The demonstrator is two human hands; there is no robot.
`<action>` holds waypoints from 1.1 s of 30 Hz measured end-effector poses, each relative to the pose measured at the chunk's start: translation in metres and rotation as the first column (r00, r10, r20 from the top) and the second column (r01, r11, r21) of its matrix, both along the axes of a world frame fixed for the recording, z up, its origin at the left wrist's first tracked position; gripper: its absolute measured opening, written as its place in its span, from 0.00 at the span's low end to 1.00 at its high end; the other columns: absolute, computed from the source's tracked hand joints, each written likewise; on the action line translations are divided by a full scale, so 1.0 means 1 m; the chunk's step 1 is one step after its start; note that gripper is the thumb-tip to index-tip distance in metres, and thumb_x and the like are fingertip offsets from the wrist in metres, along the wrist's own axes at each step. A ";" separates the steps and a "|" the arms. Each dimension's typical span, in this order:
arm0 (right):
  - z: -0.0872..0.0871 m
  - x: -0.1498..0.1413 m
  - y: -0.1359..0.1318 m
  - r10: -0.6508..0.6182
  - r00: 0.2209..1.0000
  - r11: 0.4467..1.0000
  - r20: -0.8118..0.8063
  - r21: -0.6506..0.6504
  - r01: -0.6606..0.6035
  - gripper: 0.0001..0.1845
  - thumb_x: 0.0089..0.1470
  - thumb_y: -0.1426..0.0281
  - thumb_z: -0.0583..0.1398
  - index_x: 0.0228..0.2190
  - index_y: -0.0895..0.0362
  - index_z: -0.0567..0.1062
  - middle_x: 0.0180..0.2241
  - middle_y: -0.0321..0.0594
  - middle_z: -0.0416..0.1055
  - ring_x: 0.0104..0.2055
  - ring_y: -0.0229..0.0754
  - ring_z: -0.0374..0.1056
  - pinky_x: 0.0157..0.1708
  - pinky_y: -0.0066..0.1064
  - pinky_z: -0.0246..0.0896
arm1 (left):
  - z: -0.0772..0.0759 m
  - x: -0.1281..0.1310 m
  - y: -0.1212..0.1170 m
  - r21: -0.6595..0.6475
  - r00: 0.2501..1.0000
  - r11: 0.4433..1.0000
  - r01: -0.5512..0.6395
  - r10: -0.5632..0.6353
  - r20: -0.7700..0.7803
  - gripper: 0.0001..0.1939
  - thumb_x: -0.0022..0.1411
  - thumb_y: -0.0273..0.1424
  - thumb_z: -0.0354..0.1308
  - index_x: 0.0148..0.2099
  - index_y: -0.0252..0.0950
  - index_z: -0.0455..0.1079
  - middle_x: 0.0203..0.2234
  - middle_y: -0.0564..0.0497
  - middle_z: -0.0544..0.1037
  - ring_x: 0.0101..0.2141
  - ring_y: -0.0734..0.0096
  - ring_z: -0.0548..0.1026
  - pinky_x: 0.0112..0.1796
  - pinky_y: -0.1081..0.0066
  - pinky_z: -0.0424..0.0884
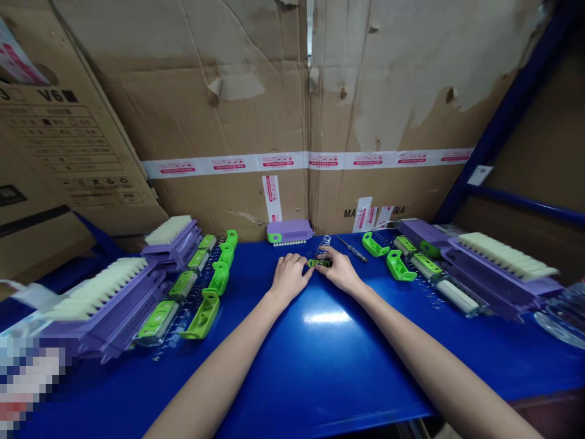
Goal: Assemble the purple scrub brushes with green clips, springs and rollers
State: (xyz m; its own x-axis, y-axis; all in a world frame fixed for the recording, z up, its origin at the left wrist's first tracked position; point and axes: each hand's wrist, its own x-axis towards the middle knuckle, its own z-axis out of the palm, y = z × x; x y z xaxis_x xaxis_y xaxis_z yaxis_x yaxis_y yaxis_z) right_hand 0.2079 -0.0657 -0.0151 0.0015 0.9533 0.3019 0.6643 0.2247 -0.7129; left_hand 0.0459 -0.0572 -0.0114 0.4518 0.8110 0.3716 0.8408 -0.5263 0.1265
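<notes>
Had two bare forearms (247, 347) nearest, over the near edge of the blue table (320, 372). Held a small green-and-black piece (319, 263) near the middle of the table's far edge, left hand (290, 274) with thumb and fingertips together on one end, right hand (337, 268) pinched on the other. Saw a spring (325, 242) just above the right fingers; could not tell whether gripped or joined to the piece. Had a screwdriver (353, 249) lying just beyond the right hand, untouched. Found one brush (290, 231) at the far edge, bristles down. Counted four green covers (218, 279) in a row toward the left edge, alongside springs (208, 265), four boxes (158, 320) and more brushes, bristles up; toward the right edge, two covers, further boxes and another upturned brush (498, 262). Judged the work part-way: one piece in both hands, not yet set down. Made out no cover seated on any box, so apparently left those unjoined. Could not tell finished parts from waiting ones.
</notes>
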 end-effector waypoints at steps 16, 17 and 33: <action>0.001 0.000 -0.002 0.011 0.999 1.000 0.030 -0.017 -0.011 0.27 0.46 0.76 0.62 0.50 0.59 0.68 0.43 0.45 0.75 0.47 0.47 0.71 0.50 0.37 0.62 | 0.000 0.001 -0.001 -0.025 1.000 1.000 0.010 -0.009 0.021 0.10 0.63 0.35 0.52 0.39 0.36 0.71 0.38 0.46 0.75 0.43 0.58 0.71 0.43 0.61 0.66; 0.001 0.000 -0.002 0.008 1.000 1.000 0.020 -0.016 -0.008 0.27 0.46 0.76 0.62 0.50 0.59 0.67 0.42 0.45 0.75 0.46 0.46 0.71 0.49 0.37 0.62 | -0.001 0.001 0.000 -0.013 0.999 1.000 0.001 0.000 0.051 0.10 0.62 0.35 0.52 0.40 0.36 0.70 0.39 0.45 0.75 0.44 0.58 0.70 0.44 0.60 0.66; 0.012 0.008 -0.006 -0.178 0.984 0.984 -0.018 -0.016 0.178 0.29 0.52 0.68 0.57 0.55 0.64 0.64 0.33 0.43 0.76 0.38 0.46 0.72 0.41 0.33 0.63 | 0.002 -0.037 0.029 0.188 0.967 0.949 -0.253 0.243 0.075 0.33 0.60 0.34 0.52 0.65 0.31 0.50 0.54 0.33 0.64 0.52 0.45 0.64 0.50 0.49 0.61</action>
State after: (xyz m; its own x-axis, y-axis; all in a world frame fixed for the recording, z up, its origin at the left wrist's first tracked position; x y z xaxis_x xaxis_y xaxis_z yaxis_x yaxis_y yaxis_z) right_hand 0.2161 -0.0718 -0.0029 0.1773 0.9414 0.2870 0.6790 0.0941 -0.7281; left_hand 0.0086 -0.0281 -0.0094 0.2227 0.8046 0.5505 0.9430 -0.3210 0.0876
